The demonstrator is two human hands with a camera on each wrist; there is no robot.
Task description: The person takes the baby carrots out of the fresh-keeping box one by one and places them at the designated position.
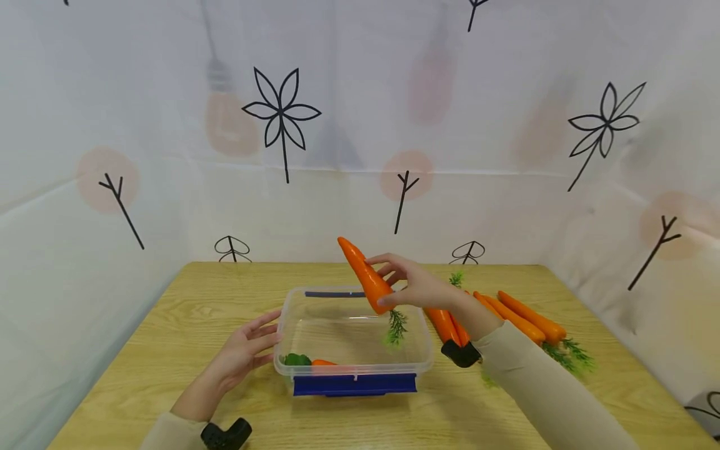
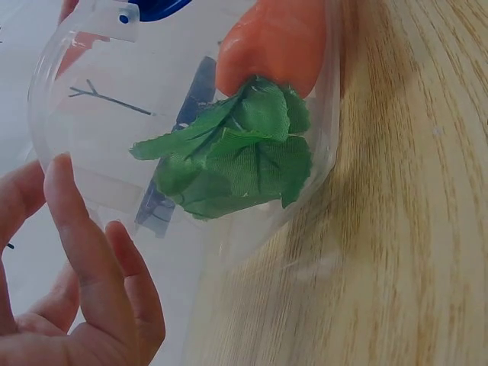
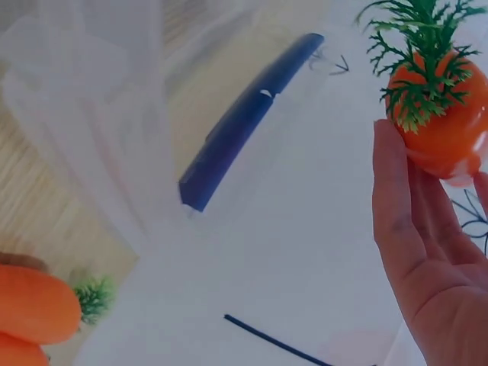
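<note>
A clear plastic container (image 1: 388,369) with blue latches stands on the table. My left hand (image 1: 244,350) touches its left wall with extended fingers; in the left wrist view the fingertips (image 2: 61,171) meet the clear side. Above the container my right hand (image 1: 416,286) grips an orange carrot (image 1: 360,272) between thumb and fingers. This carrot is tilted, its tip up and to the left, its feathery green top (image 1: 396,325) hanging down. Inside the container, near the front left, lies another orange carrot (image 2: 274,49) with broad green leaves (image 2: 236,156); most of it is hidden in the head view.
Several carrots (image 1: 534,315) with green tops lie on the right of the wooden table (image 1: 225,294). Some of them, such as one carrot (image 1: 441,324) beside the container, are partly behind my right forearm. A white patterned cloth (image 1: 349,206) hangs behind the table.
</note>
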